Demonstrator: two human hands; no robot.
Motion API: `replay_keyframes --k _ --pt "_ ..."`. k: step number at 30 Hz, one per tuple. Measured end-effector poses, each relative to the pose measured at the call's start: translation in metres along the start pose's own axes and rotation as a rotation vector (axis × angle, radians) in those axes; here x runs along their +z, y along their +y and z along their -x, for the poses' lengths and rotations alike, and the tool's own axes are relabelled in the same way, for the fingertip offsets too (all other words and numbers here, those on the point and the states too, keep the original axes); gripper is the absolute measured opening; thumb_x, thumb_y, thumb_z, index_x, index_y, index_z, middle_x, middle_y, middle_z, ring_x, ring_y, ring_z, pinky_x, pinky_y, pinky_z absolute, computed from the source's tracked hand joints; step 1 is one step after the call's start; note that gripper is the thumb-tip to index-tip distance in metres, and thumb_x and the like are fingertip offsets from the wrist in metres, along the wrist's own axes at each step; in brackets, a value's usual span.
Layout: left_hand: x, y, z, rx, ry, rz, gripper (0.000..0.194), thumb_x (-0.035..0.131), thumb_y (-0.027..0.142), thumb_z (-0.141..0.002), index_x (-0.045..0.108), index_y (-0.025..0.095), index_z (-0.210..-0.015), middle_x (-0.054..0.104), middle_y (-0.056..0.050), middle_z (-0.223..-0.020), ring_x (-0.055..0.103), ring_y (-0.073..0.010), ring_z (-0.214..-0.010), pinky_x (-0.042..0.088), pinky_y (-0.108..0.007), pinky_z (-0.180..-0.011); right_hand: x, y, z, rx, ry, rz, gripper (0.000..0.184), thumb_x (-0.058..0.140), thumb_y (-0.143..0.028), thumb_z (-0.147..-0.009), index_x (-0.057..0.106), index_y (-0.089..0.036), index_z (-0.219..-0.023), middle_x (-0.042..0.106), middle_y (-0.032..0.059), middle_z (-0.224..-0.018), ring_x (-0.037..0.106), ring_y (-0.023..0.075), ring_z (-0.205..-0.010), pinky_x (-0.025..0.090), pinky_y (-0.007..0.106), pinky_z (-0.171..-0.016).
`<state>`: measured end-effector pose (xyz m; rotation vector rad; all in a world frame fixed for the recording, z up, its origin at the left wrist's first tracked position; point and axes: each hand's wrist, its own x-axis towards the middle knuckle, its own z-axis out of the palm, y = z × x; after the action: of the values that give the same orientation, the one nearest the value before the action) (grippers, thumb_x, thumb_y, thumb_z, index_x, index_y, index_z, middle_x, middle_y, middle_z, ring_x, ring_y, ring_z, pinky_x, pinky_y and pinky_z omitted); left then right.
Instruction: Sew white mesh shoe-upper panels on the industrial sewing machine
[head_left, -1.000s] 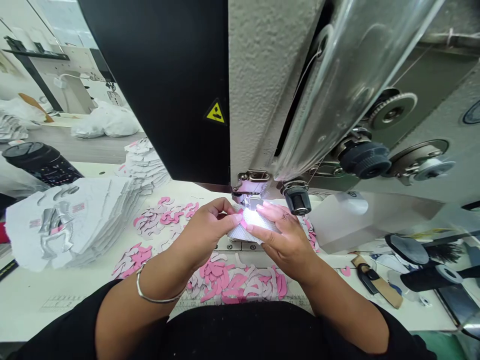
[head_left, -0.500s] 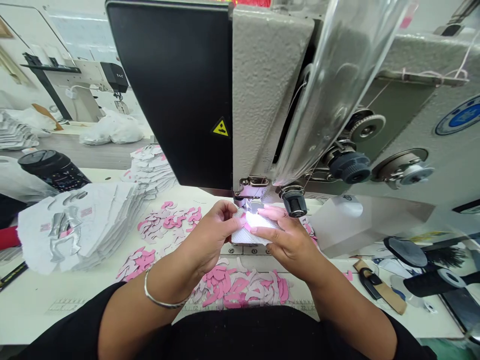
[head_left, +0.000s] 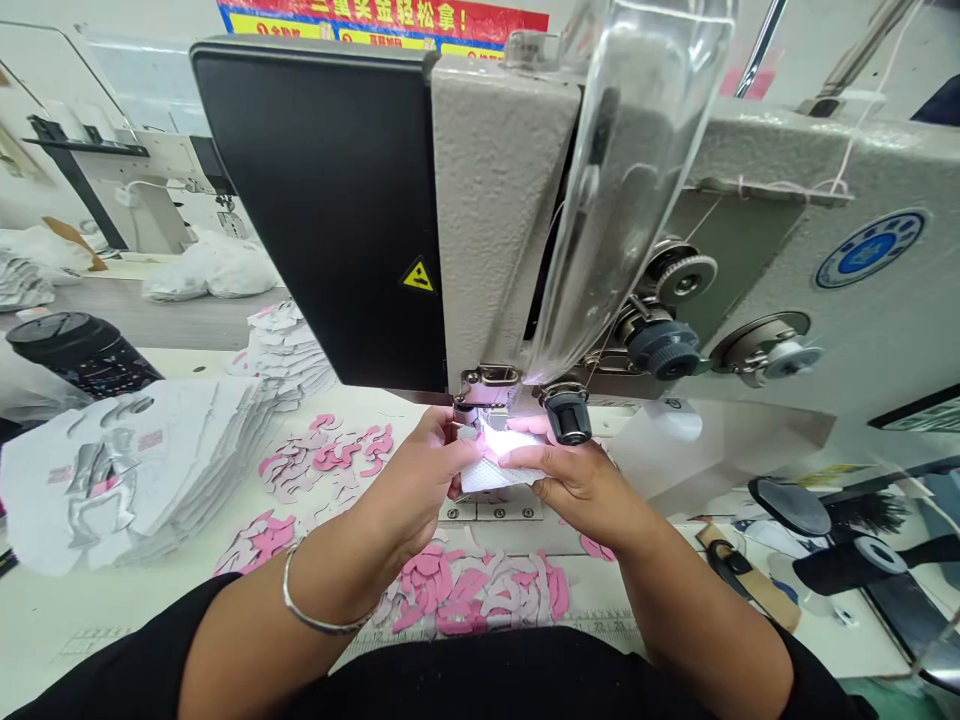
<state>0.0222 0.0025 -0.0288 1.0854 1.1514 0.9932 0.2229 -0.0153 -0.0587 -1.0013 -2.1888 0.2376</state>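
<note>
A small white textured fabric piece (head_left: pixel 501 474) with a pink patch lies under the needle area of a sewing machine (head_left: pixel 506 220), lit brightly from above. My left hand (head_left: pixel 429 462) pinches its left edge between thumb and fingers, close to the presser foot. On the other side, my right hand (head_left: pixel 574 478) grips the right edge, thumb on top and some fingers beneath. The glare hides where the needle meets the fabric. Just in front of the machine's plate lies a heap of pink and white curved cut pieces (head_left: pixel 480 590).
More pink cut pieces (head_left: pixel 330 455) are scattered left of the needle. A stack of white fabric panels (head_left: pixel 187 480) and a black tumbler (head_left: pixel 82 350) stand at the left. At the right lie a black thread cone (head_left: pixel 847 565) and a brown strip (head_left: pixel 750 580). Another sewing machine (head_left: pixel 142 185) stands behind.
The view has shifted, so a red banner now shows above the machine. Both hands still hold the fabric by the needle; its near edge is tilted slightly differently.
</note>
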Motion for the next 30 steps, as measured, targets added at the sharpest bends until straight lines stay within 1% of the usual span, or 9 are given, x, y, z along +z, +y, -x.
replay_keyframes --k 4,9,14,18,20,23,26,30 --pt "0.001 0.001 0.000 -0.025 0.023 0.022 0.023 0.068 0.020 -0.071 0.054 0.020 -0.090 0.050 0.005 -0.077 0.041 -0.0053 -0.055 0.030 -0.020 -0.046 0.002 0.007 -0.001 0.016 -0.003 -0.002 0.036 0.058 -0.014 -0.089 0.069 -0.036 -0.115 0.060 0.0028 -0.121 0.058 0.0209 -0.111 0.050 0.041 -0.094" --pt "0.002 0.002 0.000 -0.029 0.035 0.059 0.024 0.069 0.023 -0.071 0.056 0.020 -0.090 0.050 0.005 -0.076 0.042 -0.0058 -0.055 0.029 -0.021 -0.047 0.001 0.012 -0.002 -0.008 -0.001 0.023 0.032 0.058 -0.018 -0.090 0.069 -0.036 -0.115 0.060 0.0025 -0.121 0.058 0.0209 -0.113 0.049 0.042 -0.096" --pt "0.003 0.001 0.001 -0.033 0.022 0.098 0.028 0.069 0.021 -0.067 0.057 0.022 -0.093 0.056 0.005 -0.076 0.044 -0.0068 -0.053 0.030 -0.022 -0.047 -0.002 0.012 -0.004 -0.029 -0.021 0.034 0.028 0.057 -0.025 -0.093 0.070 -0.036 -0.115 0.062 0.0030 -0.117 0.060 0.0202 -0.108 0.052 0.039 -0.091" --pt "0.006 0.001 0.002 -0.015 0.035 0.091 0.025 0.066 0.018 -0.067 0.054 0.021 -0.089 0.052 0.006 -0.072 0.040 -0.0058 -0.050 0.027 -0.021 -0.046 -0.006 0.012 -0.009 -0.039 -0.047 0.016 0.025 0.054 -0.027 -0.096 0.070 -0.034 -0.114 0.064 0.0040 -0.116 0.062 0.0207 -0.106 0.053 0.038 -0.089" --pt "0.007 0.002 0.003 -0.012 0.039 0.081 0.025 0.064 0.017 -0.068 0.053 0.021 -0.091 0.050 0.006 -0.070 0.038 -0.0055 -0.050 0.026 -0.020 -0.046 -0.007 0.012 -0.011 -0.057 -0.051 -0.013 0.026 0.053 -0.027 -0.097 0.069 -0.034 -0.116 0.065 0.0037 -0.115 0.063 0.0204 -0.104 0.054 0.038 -0.088" --pt "0.007 0.003 0.004 -0.020 0.036 0.070 0.026 0.063 0.017 -0.070 0.054 0.021 -0.094 0.050 0.006 -0.072 0.039 -0.0056 -0.051 0.029 -0.021 -0.048 -0.007 0.013 -0.012 -0.077 -0.050 -0.032 0.025 0.053 -0.027 -0.097 0.068 -0.033 -0.116 0.066 0.0034 -0.115 0.064 0.0194 -0.101 0.054 0.037 -0.086" --pt "0.005 0.002 0.005 -0.016 0.021 0.070 0.028 0.064 0.019 -0.071 0.054 0.022 -0.097 0.052 0.005 -0.076 0.041 -0.0062 -0.053 0.031 -0.021 -0.049 -0.004 0.015 -0.008 -0.074 -0.033 -0.005 0.023 0.054 -0.031 -0.097 0.069 -0.035 -0.114 0.065 0.0027 -0.116 0.063 0.0187 -0.103 0.054 0.036 -0.086" --pt "0.003 -0.002 0.003 0.003 0.014 0.059 0.032 0.064 0.021 -0.071 0.055 0.024 -0.102 0.051 0.005 -0.077 0.040 -0.0070 -0.053 0.031 -0.022 -0.048 -0.001 0.016 -0.004 -0.067 -0.016 0.015 0.025 0.055 -0.030 -0.097 0.067 -0.037 -0.117 0.064 0.0022 -0.117 0.062 0.0186 -0.107 0.054 0.036 -0.088"
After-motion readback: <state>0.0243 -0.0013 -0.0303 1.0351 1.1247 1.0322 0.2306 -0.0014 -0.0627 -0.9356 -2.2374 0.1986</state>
